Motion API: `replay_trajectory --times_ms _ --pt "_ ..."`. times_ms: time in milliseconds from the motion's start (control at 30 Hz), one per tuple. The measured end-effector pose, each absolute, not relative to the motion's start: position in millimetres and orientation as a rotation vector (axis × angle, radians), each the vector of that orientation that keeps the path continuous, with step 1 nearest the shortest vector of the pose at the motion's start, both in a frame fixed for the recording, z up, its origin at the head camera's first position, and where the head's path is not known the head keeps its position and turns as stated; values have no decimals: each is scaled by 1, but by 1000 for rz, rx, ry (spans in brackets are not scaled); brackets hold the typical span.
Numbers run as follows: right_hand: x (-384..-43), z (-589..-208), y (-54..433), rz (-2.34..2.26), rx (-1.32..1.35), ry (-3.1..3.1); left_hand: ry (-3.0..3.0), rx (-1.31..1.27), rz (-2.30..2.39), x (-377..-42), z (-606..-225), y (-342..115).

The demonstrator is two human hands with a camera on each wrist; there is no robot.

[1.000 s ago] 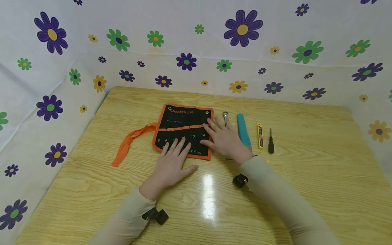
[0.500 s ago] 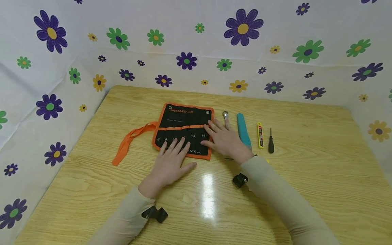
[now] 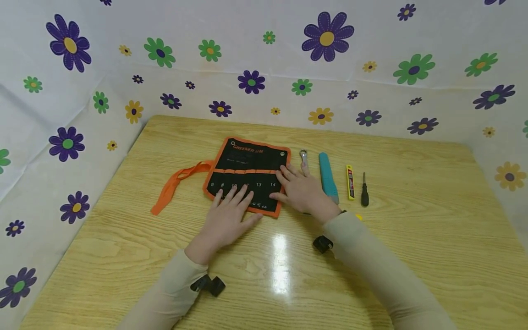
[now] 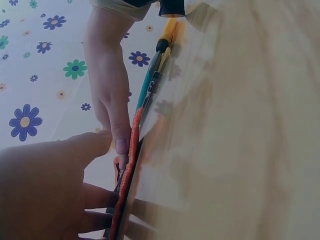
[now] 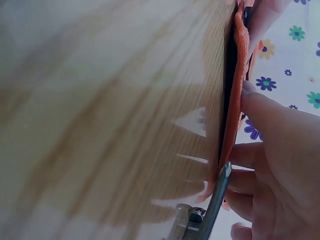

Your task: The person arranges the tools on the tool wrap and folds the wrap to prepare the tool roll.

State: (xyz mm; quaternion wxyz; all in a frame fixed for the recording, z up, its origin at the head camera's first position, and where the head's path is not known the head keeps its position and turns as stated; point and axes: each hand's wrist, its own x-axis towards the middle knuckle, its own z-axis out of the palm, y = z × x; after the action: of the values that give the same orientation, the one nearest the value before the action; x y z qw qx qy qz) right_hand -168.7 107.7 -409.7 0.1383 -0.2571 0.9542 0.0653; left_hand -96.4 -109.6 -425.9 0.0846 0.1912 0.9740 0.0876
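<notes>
A black tool pouch (image 3: 255,160) with orange edging and numbered pockets lies flat on the table, its orange strap (image 3: 177,181) trailing left. My left hand (image 3: 227,217) rests on its lower edge with fingers spread. Fingers of my right hand (image 3: 303,190) touch its right edge, also spread out. Just beyond that hand, the ring end of a wrench (image 3: 304,156) shows, its rest hidden. In the right wrist view, a metal tool shaft (image 5: 217,200) lies beside the right fingers. The left wrist view shows the pouch's orange rim (image 4: 132,145) edge-on beneath both hands.
Right of the pouch lie a turquoise-handled tool (image 3: 327,174), a narrow yellow box (image 3: 350,182) and a black-handled screwdriver (image 3: 365,195). A yellow tip (image 3: 359,217) peeks out by the right sleeve. A flowered cloth (image 3: 272,59) hangs behind the wooden table (image 3: 420,206).
The pouch has turned slightly clockwise: its top edge has shifted right and its bottom edge left. The strap has moved a little up. My left hand has slid slightly left.
</notes>
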Motion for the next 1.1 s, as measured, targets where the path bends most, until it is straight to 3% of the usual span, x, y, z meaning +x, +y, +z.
replay_trajectory --times_ms 1100 --pt "-134 -407 106 -28 -908 2660 2912 406 313 -105 -415 -124"
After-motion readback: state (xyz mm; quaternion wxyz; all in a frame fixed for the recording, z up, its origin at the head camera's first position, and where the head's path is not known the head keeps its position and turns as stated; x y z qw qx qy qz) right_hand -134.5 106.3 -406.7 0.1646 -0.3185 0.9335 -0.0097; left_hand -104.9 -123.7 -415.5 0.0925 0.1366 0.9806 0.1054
